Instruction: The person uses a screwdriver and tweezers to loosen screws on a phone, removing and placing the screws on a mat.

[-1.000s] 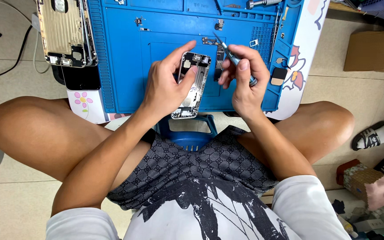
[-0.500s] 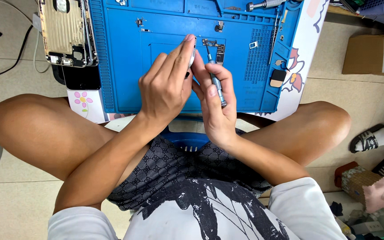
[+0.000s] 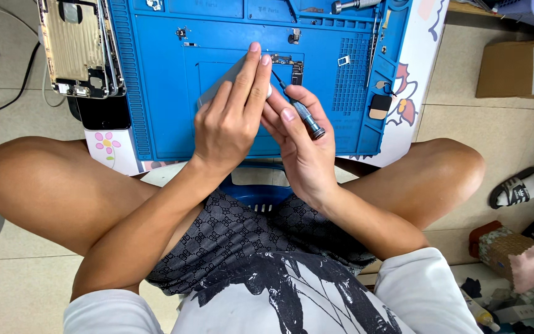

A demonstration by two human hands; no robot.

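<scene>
At the far left of the blue mat (image 3: 156,93) lie stripped phone shells (image 3: 78,49), as they did a second ago. The left hand (image 3: 227,120) has changed most — a second back it held the phone (image 3: 220,80) tilted up, insides showing; now the phone is turned so only its grey edge shows under flat, pressed-together fingers over the mat's middle. Just right, the right hand (image 3: 301,145) pinches the screwdriver (image 3: 301,111), tip angled toward the phone's hidden face — earlier it was off to the side. Looks like the work has moved from inspecting to driving a screw. Loose parts (image 3: 288,62) sit beyond; a box (image 3: 514,65) stands far right.
</scene>
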